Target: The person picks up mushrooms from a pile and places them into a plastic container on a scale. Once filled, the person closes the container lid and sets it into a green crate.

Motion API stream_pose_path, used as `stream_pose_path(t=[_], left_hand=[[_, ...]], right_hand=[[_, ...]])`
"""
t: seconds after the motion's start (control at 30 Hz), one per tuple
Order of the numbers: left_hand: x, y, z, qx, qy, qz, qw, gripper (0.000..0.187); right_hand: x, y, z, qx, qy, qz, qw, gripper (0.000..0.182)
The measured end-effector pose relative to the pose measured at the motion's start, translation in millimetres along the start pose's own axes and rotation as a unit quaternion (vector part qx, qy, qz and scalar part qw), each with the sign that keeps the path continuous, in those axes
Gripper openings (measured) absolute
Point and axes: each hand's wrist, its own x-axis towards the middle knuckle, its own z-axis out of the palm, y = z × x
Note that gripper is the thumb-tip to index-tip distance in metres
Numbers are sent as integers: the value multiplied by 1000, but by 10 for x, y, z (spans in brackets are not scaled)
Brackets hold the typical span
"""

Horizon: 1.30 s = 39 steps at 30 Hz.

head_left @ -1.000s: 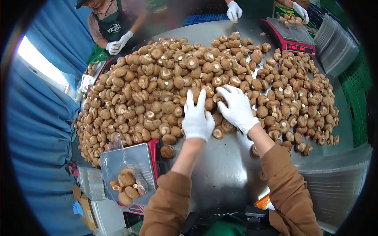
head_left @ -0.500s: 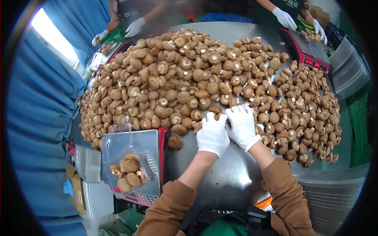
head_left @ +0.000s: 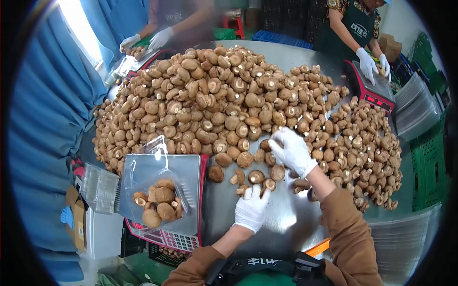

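Observation:
My left hand (head_left: 251, 208), in a white glove, rests low over the steel table with its fingers apart. Its fingertips are at a few loose shiitake mushrooms (head_left: 256, 177) and it holds none that I can see. Farther right and higher, my gloved right hand (head_left: 292, 151) is at the front edge of the large mushroom pile (head_left: 191, 109). Its fingers are spread and bent, close to a brown mushroom (head_left: 265, 145); the palm side is hidden. To the left, a clear plastic box (head_left: 183, 209) with several mushrooms sits on a red-edged scale (head_left: 198, 178).
Stacked clear trays (head_left: 99, 188) stand left of the scale, and more trays (head_left: 405, 238) are at the lower right. Across the table (head_left: 281, 55), two gloved co-workers handle mushrooms at their own scales, one of them a red scale (head_left: 369, 90). A green crate (head_left: 424, 167) stands right.
My hands have separated: the left came back toward me, the right stayed by the pile. Several mushrooms now lie loose in front of the pile. The view has tilted up slightly.

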Motion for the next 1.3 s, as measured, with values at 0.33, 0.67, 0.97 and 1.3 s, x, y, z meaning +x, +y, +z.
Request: stream_pose_path(t=[0.33,0.67,0.97,1.3], left_hand=[[-95,40,-69,-187,-55,-50,979,41],[-333,120,139,-258,-104,-30,960,50],[-382,193,87,-119,-165,7,979,63],[-620,183,284,-127,-74,26,989,41]], right_hand=[[1677,780,439,-225,93,-44,969,56],[1200,179,137,250,10,182,951,40],[409,-1172,-114,664,-246,167,686,65],[-55,-2515,160,483,-272,38,831,59]])
